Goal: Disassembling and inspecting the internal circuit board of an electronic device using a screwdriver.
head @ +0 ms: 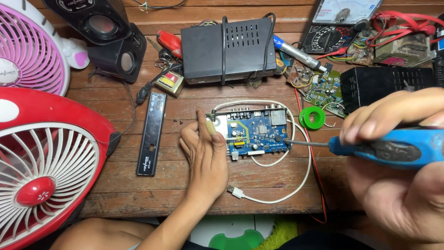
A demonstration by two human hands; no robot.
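A small blue circuit board (256,132) lies on the wooden table (185,171). My left hand (206,155) rests on its left edge, fingers pressing it down. Close to the camera, my right hand (397,171) grips a blue-handled screwdriver (388,148). The metal tip of the screwdriver touches the board's right edge. A white cable (296,185) loops around the board, its plug lying near my left wrist.
A red fan (46,162) and a pink fan (27,46) stand at the left. Black speakers (111,41), a black set-top box (229,48), a black front panel (151,134), a soldering iron (296,52), a multimeter (340,23), a green solder roll (312,117) and green boards (323,85) crowd the table.
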